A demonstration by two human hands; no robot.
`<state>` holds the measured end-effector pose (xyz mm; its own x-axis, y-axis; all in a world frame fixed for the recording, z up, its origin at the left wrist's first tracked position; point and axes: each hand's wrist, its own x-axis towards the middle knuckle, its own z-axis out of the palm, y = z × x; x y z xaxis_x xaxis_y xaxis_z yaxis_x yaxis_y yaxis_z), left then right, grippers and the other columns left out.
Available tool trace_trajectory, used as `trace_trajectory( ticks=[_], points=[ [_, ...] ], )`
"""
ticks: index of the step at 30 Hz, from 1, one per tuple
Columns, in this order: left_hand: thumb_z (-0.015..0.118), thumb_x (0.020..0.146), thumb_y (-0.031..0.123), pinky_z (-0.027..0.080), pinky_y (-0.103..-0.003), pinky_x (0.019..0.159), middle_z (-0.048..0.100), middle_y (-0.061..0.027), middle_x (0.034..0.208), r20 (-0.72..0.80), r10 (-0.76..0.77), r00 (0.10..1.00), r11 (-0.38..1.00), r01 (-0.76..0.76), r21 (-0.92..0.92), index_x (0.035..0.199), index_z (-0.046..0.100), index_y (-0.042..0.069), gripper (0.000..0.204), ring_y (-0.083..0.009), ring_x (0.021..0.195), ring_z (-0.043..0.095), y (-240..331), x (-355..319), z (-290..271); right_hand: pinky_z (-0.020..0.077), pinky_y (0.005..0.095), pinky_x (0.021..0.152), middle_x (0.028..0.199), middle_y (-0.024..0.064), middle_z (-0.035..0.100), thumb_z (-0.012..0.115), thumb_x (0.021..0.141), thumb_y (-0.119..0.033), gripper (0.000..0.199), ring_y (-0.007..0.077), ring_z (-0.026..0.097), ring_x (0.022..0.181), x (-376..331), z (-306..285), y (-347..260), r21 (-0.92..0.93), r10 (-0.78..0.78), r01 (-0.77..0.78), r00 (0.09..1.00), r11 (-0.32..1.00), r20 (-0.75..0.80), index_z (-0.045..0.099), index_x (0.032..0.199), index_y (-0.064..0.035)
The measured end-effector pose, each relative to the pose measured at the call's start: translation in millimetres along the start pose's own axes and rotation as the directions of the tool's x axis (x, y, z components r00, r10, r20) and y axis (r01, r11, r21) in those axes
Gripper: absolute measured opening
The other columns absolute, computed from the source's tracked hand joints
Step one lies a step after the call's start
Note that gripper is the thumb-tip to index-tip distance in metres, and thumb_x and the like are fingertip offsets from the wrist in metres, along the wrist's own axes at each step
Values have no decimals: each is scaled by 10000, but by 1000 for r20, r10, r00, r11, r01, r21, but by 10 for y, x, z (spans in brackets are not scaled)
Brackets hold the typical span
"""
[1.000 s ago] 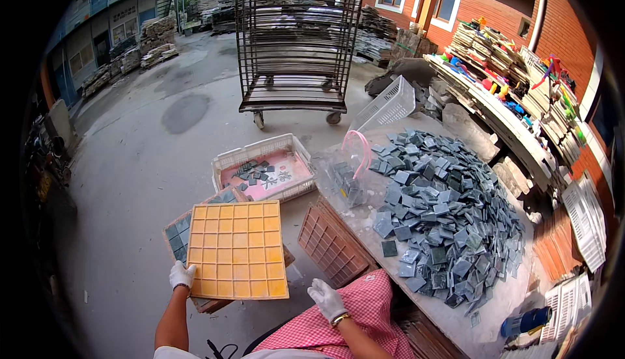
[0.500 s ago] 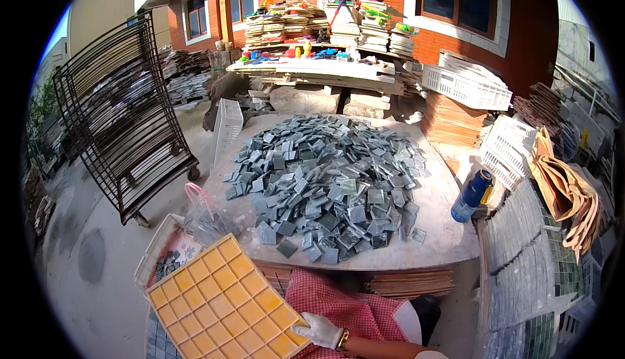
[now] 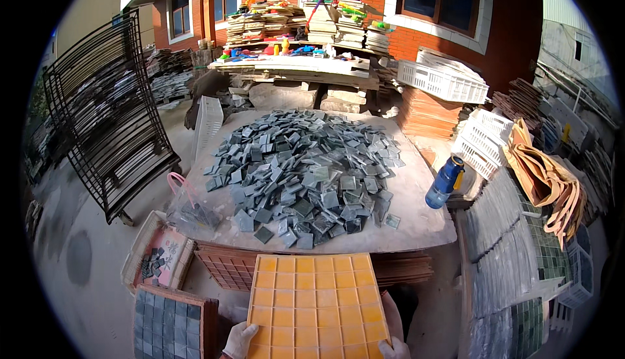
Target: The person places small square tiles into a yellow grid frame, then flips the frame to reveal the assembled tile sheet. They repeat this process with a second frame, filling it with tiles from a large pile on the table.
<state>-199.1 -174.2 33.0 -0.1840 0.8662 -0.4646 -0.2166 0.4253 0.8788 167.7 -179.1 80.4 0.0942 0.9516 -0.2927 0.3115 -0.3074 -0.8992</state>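
Note:
A yellow grid tray (image 3: 319, 303), divided into square compartments with nothing in them, lies across my lap in front of the table. My left hand (image 3: 239, 341), in a white glove, is closed on its lower left edge. On the lower right edge my right hand (image 3: 394, 348), gloved too, grips the frame. Beyond the tray, a large heap of grey-green square tiles (image 3: 306, 170) covers much of the pale tabletop (image 3: 423, 229). Left of my hands stands a stack topped by a grid filled with dark tiles (image 3: 166, 320).
A white basket (image 3: 133, 261) with loose tile pieces sits at the left, near a clear plastic bag (image 3: 192, 212). A blue bottle (image 3: 445, 183) stands at the table's right edge. Further right are stacked tile sheets (image 3: 498, 248) and brown paper (image 3: 543, 183). A wire cart (image 3: 107, 118) stands left.
The yellow tray has swung from the left to the middle in front of me and levelled out. My left hand has come into view on its left edge; the stack of dark tiles is uncovered.

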Motion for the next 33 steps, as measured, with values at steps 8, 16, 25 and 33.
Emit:
trace_trajectory(
  ticks=[8, 16, 25, 33],
  points=[
    [563, 912, 239, 511, -308, 780, 646, -102, 1035, 30, -30, 999, 997, 28, 68, 1142, 577, -65, 382, -175, 886, 630, -160, 516, 13, 481, 378, 684, 948, 168, 618, 496, 901, -195, 238, 290, 589, 795, 759, 70, 566, -41, -30, 31, 999, 999, 35, 611, 968, 2],
    [543, 905, 158, 469, -271, 705, 634, -37, 878, -22, 112, 994, 993, -111, 32, 1013, 618, -37, 235, -110, 785, 568, -395, 884, 232, 500, 347, 709, 855, 160, 671, 561, 883, -285, 350, 240, 654, 800, 1214, 142, 1290, -244, -192, 170, 979, 955, -72, 616, 963, 52],
    [541, 889, 450, 482, -406, 803, 674, -179, 934, 127, -237, 963, 370, -31, 929, 945, 639, 30, 435, -315, 923, 637, 406, 1087, -200, 481, 407, 885, 1006, 185, 668, 631, 853, -294, 400, 285, 650, 956, 1534, 97, -666, -817, 325, 69, 895, 573, 304, 603, 1089, 28],
    [676, 779, 266, 433, -417, 941, 529, -175, 1256, 295, 826, 481, 75, -611, 788, 1223, 504, 45, 525, -362, 1129, 512, 1988, 2836, 825, 443, 381, 932, 1231, 179, 562, 699, 795, -367, 563, 324, 544, 1128, 3642, 646, -1557, -428, -777, 713, 628, 556, 37, 533, 1195, -8]
  ],
)
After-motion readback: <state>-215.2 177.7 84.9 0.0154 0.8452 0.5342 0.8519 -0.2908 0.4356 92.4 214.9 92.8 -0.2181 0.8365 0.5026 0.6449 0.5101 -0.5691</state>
